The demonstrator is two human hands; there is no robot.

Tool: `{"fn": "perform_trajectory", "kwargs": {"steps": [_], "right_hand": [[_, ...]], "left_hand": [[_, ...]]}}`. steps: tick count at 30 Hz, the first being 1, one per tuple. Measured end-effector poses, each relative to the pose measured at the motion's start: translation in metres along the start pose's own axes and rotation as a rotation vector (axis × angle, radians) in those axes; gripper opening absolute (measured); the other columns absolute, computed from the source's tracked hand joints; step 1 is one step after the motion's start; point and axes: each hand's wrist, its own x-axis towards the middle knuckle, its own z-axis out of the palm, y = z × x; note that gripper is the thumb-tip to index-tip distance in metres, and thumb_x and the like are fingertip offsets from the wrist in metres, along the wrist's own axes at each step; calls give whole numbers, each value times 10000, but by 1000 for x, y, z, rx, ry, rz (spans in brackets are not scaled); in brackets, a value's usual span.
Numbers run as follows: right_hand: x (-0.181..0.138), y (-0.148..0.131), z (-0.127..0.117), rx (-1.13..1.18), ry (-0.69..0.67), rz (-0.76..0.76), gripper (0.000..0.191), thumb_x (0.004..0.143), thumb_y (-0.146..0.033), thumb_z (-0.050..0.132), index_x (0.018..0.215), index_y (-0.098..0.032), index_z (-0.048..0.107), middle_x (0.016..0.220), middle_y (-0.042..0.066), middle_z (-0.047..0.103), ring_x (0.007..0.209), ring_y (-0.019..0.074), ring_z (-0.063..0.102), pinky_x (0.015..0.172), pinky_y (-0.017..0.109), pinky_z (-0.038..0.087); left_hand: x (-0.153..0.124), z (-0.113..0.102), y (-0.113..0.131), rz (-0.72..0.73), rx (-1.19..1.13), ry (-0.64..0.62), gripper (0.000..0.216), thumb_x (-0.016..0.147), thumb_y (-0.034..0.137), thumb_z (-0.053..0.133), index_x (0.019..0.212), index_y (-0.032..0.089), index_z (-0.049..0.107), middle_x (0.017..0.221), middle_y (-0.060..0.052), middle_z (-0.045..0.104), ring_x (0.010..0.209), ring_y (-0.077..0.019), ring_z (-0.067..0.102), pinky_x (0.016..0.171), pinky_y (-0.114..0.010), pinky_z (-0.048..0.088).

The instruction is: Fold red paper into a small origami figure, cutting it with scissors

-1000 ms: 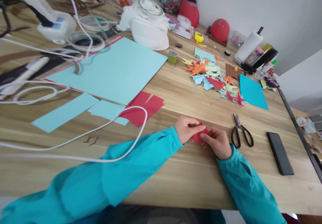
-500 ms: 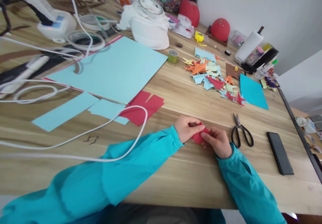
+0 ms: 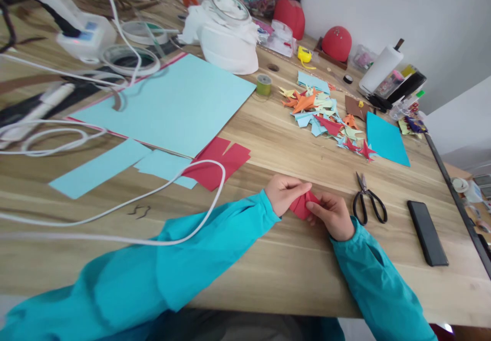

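Observation:
A small folded piece of red paper (image 3: 301, 206) lies on the wooden table (image 3: 291, 259) between my two hands. My left hand (image 3: 283, 194) pinches its left side, fingers curled over the top edge. My right hand (image 3: 333, 215) grips its right side with thumb and fingers closed on the paper. Both arms wear teal sleeves. Black scissors (image 3: 367, 204) lie just to the right of my right hand.
A black phone (image 3: 426, 232) lies at the right. Several folded paper shapes (image 3: 326, 118) are piled beyond, beside a teal sheet (image 3: 385, 138). A large light-blue sheet (image 3: 172, 103), red paper scraps (image 3: 220, 163) and a white cable (image 3: 153, 198) lie at the left.
My fingers have shifted slightly on the red paper, and a little more of it shows between the hands. Nothing else has moved.

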Motion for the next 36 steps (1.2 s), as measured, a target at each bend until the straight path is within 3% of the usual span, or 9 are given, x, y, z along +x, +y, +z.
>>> {"fn": "perform_trajectory", "kwargs": {"steps": [4,9,36], "right_hand": [[0,0,-1,9,-7,-2,286,663,-414,717,649,-142,629,487,-2,619,391,93,537,394,204,452],[1,2,-2,38,-2,-3,268,674,-393,713,669,-138,630,498,-4,625,401,87,543,402,194,457],[0,2,-2,50,20,-4,232,662,-332,732,637,-128,624,486,-2,630,382,76,531,365,170,447]], "left_hand": [[0,0,-3,-9,9,-17,320,701,395,623,527,126,621,487,3,575,500,-101,502,478,-203,408],[1,0,-4,10,63,-83,208,603,288,706,511,129,608,460,27,550,460,-81,472,439,-186,368],[2,0,-3,39,94,-50,172,610,229,690,514,108,615,466,34,499,468,-64,411,446,-189,334]]}}
